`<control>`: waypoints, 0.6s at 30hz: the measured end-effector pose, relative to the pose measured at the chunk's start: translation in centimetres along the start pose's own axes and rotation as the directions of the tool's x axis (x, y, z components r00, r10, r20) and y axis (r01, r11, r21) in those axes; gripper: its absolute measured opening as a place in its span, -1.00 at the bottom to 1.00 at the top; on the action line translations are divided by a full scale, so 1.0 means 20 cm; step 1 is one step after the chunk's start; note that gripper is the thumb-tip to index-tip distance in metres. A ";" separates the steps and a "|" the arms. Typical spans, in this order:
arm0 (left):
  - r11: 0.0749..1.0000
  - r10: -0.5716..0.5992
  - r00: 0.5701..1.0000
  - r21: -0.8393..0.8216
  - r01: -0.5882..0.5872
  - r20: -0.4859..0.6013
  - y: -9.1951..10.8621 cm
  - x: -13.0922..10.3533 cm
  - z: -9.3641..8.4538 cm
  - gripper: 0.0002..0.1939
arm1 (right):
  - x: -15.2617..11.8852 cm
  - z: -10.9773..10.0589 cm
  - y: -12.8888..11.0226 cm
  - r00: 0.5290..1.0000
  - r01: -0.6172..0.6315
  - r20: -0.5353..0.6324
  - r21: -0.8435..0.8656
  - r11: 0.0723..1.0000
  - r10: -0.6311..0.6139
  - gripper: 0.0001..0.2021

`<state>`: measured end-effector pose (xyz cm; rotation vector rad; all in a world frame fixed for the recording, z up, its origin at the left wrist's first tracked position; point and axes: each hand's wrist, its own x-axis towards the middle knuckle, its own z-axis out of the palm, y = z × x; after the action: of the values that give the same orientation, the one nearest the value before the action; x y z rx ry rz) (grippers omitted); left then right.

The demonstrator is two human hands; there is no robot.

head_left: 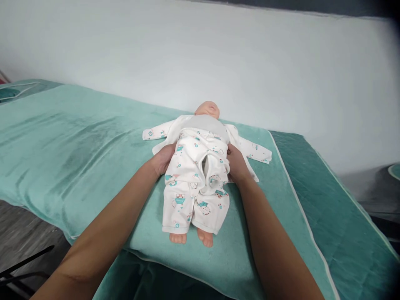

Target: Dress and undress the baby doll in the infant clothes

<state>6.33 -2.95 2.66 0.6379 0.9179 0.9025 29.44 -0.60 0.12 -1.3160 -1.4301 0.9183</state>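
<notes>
A baby doll (208, 109) lies on its back on a light green cover (103, 137), its feet toward me. White patterned trousers (184, 183) cover its legs up to the belly, and both feet stick out of the cuffs. Under its upper body an open white patterned top (255, 151) spreads out, its sleeves stretched to both sides. My left hand (165, 158) is against the left side of the trousers at the hip, its fingertips hidden. My right hand (236, 163) is at the opposite hip, fingers tucked behind the cloth. What the fingers grip cannot be seen.
A white wall (200, 54) rises behind the bed. Darker green fabric (337, 200) shows at the right and below the front edge. At the lower left are black metal bars (26, 262) above a grey wood-look floor (21, 229).
</notes>
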 end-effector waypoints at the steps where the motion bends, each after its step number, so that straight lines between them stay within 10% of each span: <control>1: 1.000 0.010 1.000 0.015 -0.010 -0.007 0.00 0.00 0.00 -0.67 | 0.00 0.00 -0.02 1.000 0.000 0.018 0.022 1.000 0.000 -0.75; 11: 0.999 0.044 0.998 0.017 -0.043 -0.048 -0.01 0.02 -0.03 -0.68 | 0.03 -0.01 -0.08 0.961 -0.162 0.255 0.203 0.966 0.107 -0.54; 18: 0.994 0.065 0.997 -0.094 -0.061 0.041 0.00 0.04 -0.04 -0.67 | 0.00 0.04 -0.09 0.968 -0.221 0.198 0.389 0.894 0.153 -0.60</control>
<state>5.84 -2.26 2.01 0.6072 0.8154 0.9785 28.19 -0.75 1.63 -1.0902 -1.1557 1.3999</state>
